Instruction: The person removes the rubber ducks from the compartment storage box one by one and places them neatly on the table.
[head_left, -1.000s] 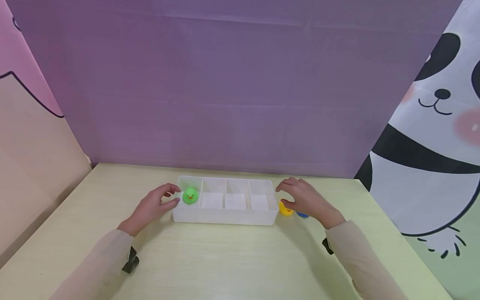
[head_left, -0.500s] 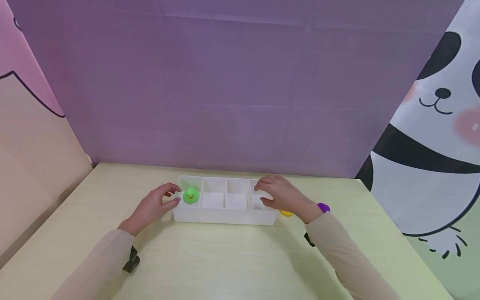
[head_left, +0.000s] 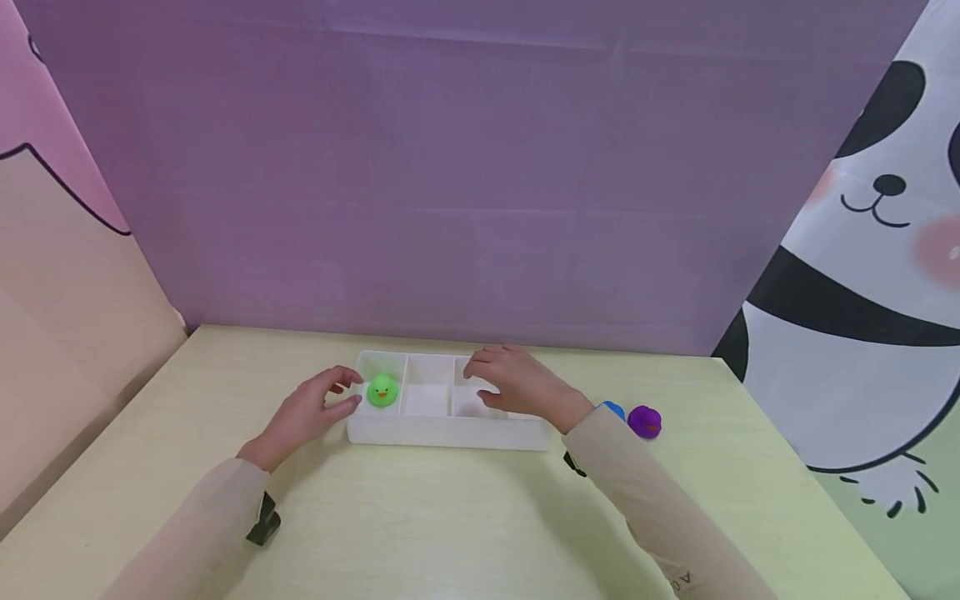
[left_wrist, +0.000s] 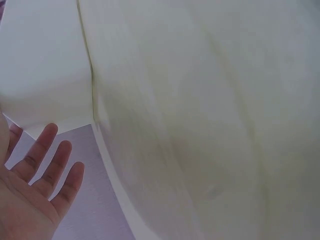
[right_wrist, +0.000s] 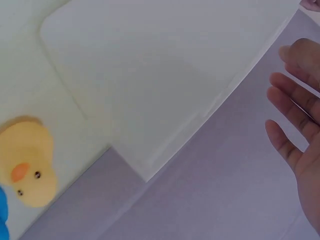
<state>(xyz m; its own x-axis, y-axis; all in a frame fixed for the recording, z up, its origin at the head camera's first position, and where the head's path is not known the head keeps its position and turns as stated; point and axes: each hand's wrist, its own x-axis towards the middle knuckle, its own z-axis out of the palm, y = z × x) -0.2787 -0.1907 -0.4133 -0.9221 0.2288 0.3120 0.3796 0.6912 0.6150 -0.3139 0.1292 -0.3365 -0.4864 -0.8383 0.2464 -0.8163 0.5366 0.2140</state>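
A white tray (head_left: 450, 432) with a row of compartments stands on the table. A green rubber duck (head_left: 382, 390) sits in its leftmost compartment, facing me. My left hand (head_left: 303, 414) is at the tray's left end, thumb and fingers apart, fingertips right at the rim. Above the compartments on the right side hovers my right hand (head_left: 525, 387), its fingers loosely bent with nothing seen between them. The right wrist view shows those fingers (right_wrist: 295, 100) spread beside the tray wall (right_wrist: 150, 75). The second compartment from the left is bare; the rightmost is mostly covered by my right hand.
On the table right of the tray are a purple rubber duck (head_left: 645, 422) and a blue one (head_left: 612, 409), partly behind my right sleeve. A yellow rubber duck (right_wrist: 27, 160) shows in the right wrist view. A purple backdrop (head_left: 480, 183) rises behind the table.
My right hand has moved left, from beside the yellow duck to over the tray. The purple duck has come into view and the yellow one is now hidden. My left hand stays put.
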